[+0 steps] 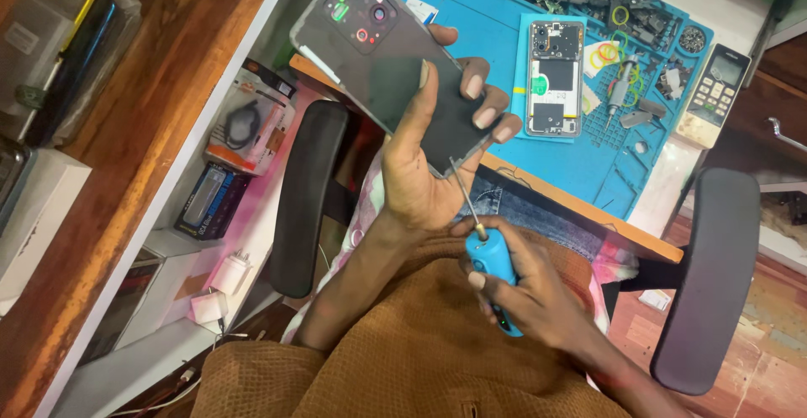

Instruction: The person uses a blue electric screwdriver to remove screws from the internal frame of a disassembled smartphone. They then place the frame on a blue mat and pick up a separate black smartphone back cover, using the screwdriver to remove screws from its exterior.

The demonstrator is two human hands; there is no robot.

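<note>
Room: repair bench seen from above; wooden shelf (160, 107) on the left, white ledge below it with boxed accessories (252, 128) and white chargers (229, 273).
Chair: person sits in a chair; black armrests, one left (307, 195), one right (710, 275), either side of the lap.
Clothing: brown textured garment (403, 359) fills the bottom centre.
Work surface: blue repair mat (622, 182) on the bench ahead, orange bench edge just beyond the knees.
Back cover: dark grey phone back cover (382, 56), camera cutouts at its upper end, held up in the air over the lap, tilted, well above and nearer than the mat.
Left hand: left hand (429, 166) grips the lower part of the cover; thumb pressed along its face, four fingers wrapped round the right edge, nails showing.
Opened phone: phone body with its back off (555, 77) lies flat on the mat, internals up, just right of the held cover.
Handset: small keypad device (714, 94) at the mat's right edge.
Right hand: right hand (525, 288) closed in a fist round the screwdriver handle, low over the lap.
Screwdriver: blue-handled screwdriver (490, 271), thin shaft pointing up; tip reaches the bottom edge of the cover by the left palm, probably touching, hard to tell.
Small parts: tweezers, rings, loose phone parts (626, 27) scattered at the mat's far end.
</note>
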